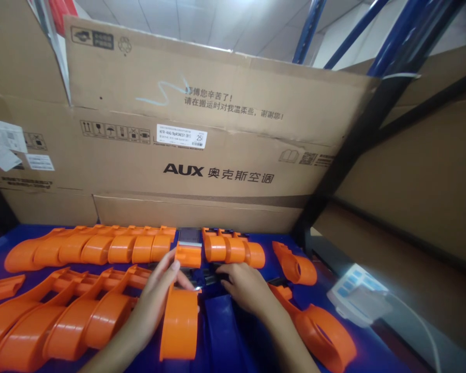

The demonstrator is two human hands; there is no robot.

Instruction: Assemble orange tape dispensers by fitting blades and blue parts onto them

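My left hand (163, 280) is closed around the upper part of an orange plastic tape dispenser (179, 324), its round, wide end toward me. The thumb and fingers press on its narrow neck. Just to the right, my right hand (241, 282) has its fingers curled down among dark, narrow parts (209, 275) on the blue surface. What those fingertips grip, if anything, is hidden. Beyond my left hand lies another orange piece (188, 256) beside a small dark stack with a pale edge (189, 236). A blue molded-looking piece (222, 329) sits between my forearms.
Orange dispensers stand in rows on the left (68, 326) and at the back (97, 248). More lie at the right (326, 336). A cardboard panel (217, 197) rises behind the blue tabletop (373, 347). A white device with a cable (359, 295) is at the right edge.
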